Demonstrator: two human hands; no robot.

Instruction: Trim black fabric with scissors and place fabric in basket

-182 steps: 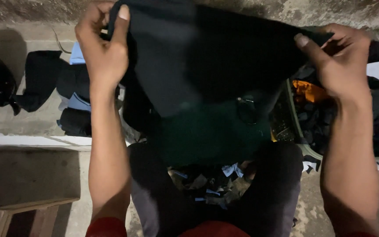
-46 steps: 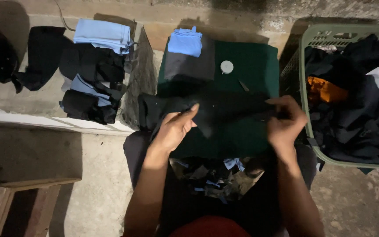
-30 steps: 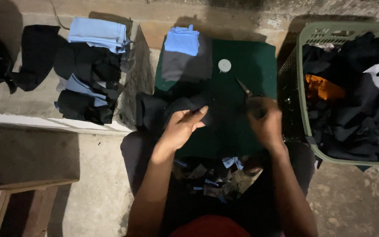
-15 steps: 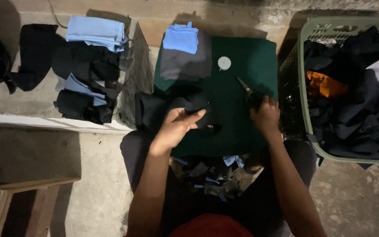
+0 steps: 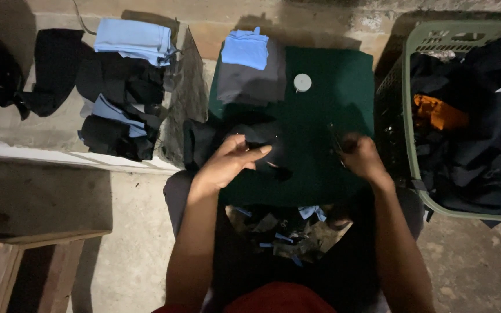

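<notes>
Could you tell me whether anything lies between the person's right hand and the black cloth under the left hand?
Nothing visible does. The left hand rests on the black cloth, and the right hand is beside it on the green mat, holding a thin dark tool. Only bare mat lies between them.

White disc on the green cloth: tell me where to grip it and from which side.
Grip the white disc by its rim, coming straight down from above. It lies flat on the green cloth, small and round, so only the edge offers a pinch. The grey and blue folded pieces sit close on its left; approach from the right, where the cloth is bare. The right hand is nearer.
</notes>
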